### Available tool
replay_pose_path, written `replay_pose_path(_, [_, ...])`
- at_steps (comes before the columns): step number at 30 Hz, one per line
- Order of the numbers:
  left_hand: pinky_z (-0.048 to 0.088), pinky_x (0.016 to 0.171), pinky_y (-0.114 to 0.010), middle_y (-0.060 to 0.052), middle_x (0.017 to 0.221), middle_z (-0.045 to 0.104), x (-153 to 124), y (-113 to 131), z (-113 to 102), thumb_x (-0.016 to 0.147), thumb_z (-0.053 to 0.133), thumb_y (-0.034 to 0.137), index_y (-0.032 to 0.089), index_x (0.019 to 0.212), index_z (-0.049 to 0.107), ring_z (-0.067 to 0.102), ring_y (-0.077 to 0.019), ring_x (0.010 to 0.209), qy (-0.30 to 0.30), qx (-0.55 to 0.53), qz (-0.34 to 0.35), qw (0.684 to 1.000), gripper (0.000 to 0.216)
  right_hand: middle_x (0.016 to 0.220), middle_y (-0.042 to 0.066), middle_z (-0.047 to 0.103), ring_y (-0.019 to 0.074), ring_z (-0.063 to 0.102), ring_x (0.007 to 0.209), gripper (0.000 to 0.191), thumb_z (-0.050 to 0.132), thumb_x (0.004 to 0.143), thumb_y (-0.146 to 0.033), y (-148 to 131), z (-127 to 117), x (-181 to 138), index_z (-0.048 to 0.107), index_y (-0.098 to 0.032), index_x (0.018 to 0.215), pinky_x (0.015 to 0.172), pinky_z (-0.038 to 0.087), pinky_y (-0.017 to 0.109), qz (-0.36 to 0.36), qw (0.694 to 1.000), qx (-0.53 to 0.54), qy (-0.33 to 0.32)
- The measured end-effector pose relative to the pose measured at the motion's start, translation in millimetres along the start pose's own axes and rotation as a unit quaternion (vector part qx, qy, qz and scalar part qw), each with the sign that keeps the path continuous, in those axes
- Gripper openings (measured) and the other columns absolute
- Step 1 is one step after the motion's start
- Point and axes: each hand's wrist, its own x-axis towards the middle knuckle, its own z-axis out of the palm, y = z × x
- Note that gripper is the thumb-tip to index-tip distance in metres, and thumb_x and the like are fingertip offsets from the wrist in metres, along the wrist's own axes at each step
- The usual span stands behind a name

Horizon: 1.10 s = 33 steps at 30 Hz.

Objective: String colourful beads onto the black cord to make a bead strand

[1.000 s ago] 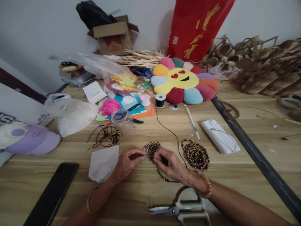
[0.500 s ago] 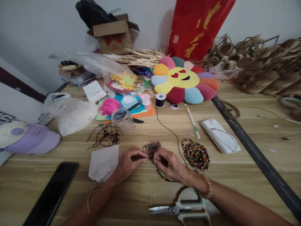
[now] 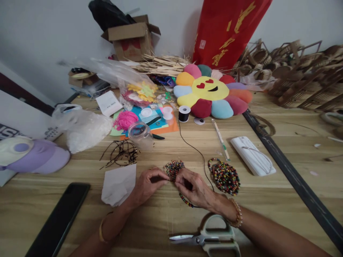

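My left hand (image 3: 148, 184) is closed in a pinch, its thumb and forefinger on a thin dark bit of cord at the fingertips. Close beside it, my right hand (image 3: 195, 187) pinches the same cord, with the fingertips of both hands almost meeting. A string of multicoloured beads (image 3: 185, 200) curves out beneath my right hand, partly hidden by it. Just beyond the fingertips lies a pile of loose beads (image 3: 173, 167). Black cord runs across the table from a spool (image 3: 184, 114) to behind my right hand. Whether a bead sits between the fingertips is too small to tell.
Scissors (image 3: 203, 238) lie open near the front edge. Right of my hands is a heap of strung beads (image 3: 226, 176), with a white power strip (image 3: 252, 156) beyond. To the left are white paper (image 3: 118, 185), a phone (image 3: 59, 219), cut black cords (image 3: 122, 153) and a clear jar (image 3: 140, 135).
The camera view has shifted very slightly. Both hands keep their pinch in nearly the same place, and no object has visibly moved on the table.
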Motion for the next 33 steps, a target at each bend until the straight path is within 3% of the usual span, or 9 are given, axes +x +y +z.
replay_pose_path(27, [0.046,0.074,-0.030,-0.006,0.076,0.069,1.6,-1.7,1.8,0.074,0.066,0.015,0.016,0.077,0.073,0.062,-0.0178,0.076,-0.012,0.003,0.049,0.999,0.007,0.066,0.000,0.050,0.0115,0.045,0.059,0.011,0.049,0.084,-0.012,1.2,1.1,1.0,0.051,-0.017,0.074,0.053,0.036,0.022,-0.005,1.000,-0.015,-0.004])
replay_pose_path(33, [0.045,0.074,-0.030,-0.005,0.075,0.068,-0.4,0.7,2.2,0.071,0.068,0.014,0.017,0.077,0.073,0.060,-0.0184,0.077,-0.023,0.027,0.012,0.999,0.008,0.067,0.001,0.052,0.0120,0.047,0.060,0.011,0.051,0.085,-0.013,2.9,2.0,0.1,0.053,-0.016,0.075,0.054,0.037,0.022,-0.003,1.000,-0.016,-0.008])
